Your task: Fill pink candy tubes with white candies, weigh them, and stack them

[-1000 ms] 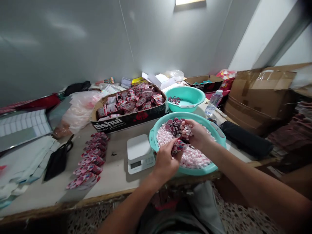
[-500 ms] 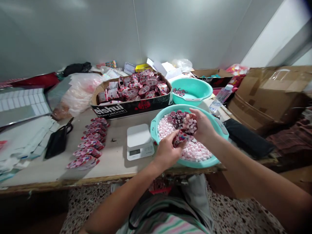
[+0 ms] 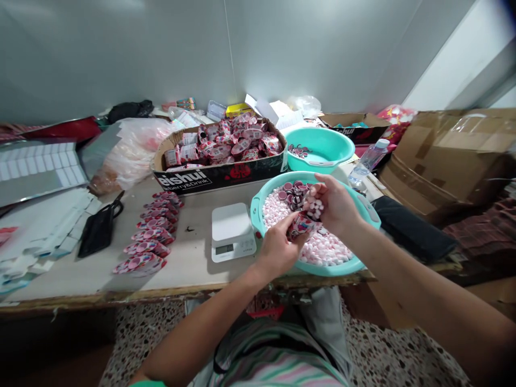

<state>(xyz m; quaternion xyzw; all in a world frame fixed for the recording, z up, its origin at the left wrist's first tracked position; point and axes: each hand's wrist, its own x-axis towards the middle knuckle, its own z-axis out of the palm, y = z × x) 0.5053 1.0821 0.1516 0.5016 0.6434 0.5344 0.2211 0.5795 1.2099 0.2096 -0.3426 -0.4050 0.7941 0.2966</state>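
Observation:
My left hand [image 3: 281,244] grips a small pink-and-red printed pouch [image 3: 300,224] above a turquoise basin [image 3: 256,212]. Cupped at the mouth of that pouch, my right hand [image 3: 336,203] holds a handful of small pink-and-white candies [image 3: 314,206]. Loose pink-and-white candies [image 3: 324,251] fill the basin below, with a cluster of dark purple round caps [image 3: 291,193] on top at the far side. Left of the basin lies a white digital scale [image 3: 231,231] with nothing on its plate. Further left, several similar pouches [image 3: 151,235] lie in an overlapping row.
An open carton [image 3: 242,177] full of printed pouches stands behind the scale. A second turquoise basin [image 3: 338,145] holds more caps. A clear bottle [image 3: 370,158], a black case [image 3: 411,228] and a brown cardboard box [image 3: 435,156] are on the right. A black pouch [image 3: 99,228] lies at left.
The candies in my right hand sit slightly lower toward the pouch mouth. Both hands otherwise keep their places over the basin; the view has shifted slightly.

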